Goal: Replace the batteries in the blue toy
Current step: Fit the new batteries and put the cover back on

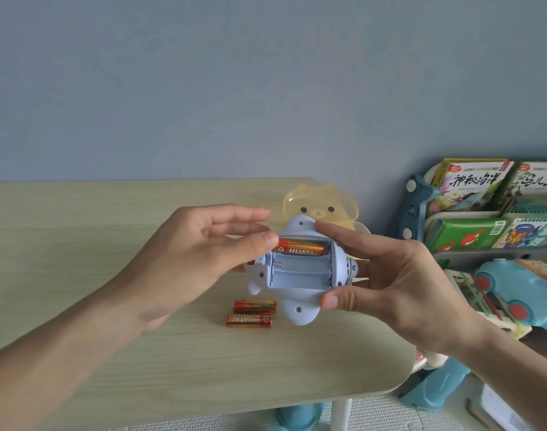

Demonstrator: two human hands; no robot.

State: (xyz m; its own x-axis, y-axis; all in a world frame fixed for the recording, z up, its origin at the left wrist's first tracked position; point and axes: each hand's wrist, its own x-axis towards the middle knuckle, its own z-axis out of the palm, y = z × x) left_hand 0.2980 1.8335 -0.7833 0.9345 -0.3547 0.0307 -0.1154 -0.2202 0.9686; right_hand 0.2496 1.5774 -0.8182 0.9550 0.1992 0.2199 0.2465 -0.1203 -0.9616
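Note:
The pale blue toy (pixel 300 293) is held upside down above the wooden table (pixel 141 353), its battery bay open toward me. My right hand (pixel 399 287) grips the toy between thumb and fingers at its right side. One orange battery (pixel 300 247) lies in the far slot, and the thumb and fingers of my left hand (pixel 200 247) pinch its left end. The two nearer slots are bare. Two more orange batteries (pixel 250 313) lie side by side on the table just below the toy.
A translucent yellow bear-face box (pixel 320 204) stands behind the toy. Right of the table a low shelf (pixel 471 216) holds picture books, with a blue toy car (pixel 521 293) and other toys on the floor beside it.

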